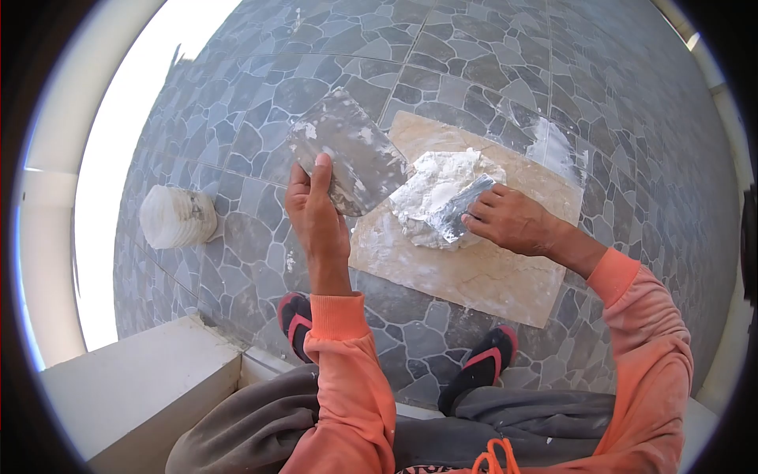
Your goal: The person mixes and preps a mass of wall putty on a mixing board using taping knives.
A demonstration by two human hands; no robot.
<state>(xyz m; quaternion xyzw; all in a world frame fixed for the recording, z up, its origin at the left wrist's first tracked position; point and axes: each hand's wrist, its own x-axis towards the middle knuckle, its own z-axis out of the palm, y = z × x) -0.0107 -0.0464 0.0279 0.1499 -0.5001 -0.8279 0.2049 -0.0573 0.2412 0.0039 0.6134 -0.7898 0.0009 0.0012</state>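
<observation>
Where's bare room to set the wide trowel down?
Free: floor between white bundle and beige slab; slab's near half by the right sandal. Crowded: putty pile, where right hand presses a small knife and left hand holds the wide trowel.

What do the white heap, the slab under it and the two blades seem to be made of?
White heap: soft paste, probably putty or plaster; lumpy, matt. Slab: likely a polished beige ceramic or marble tile; smooth, veined. Wide blade in the left hand and narrow blade in the right hand: grey metal, probably steel, smeared white.
</observation>
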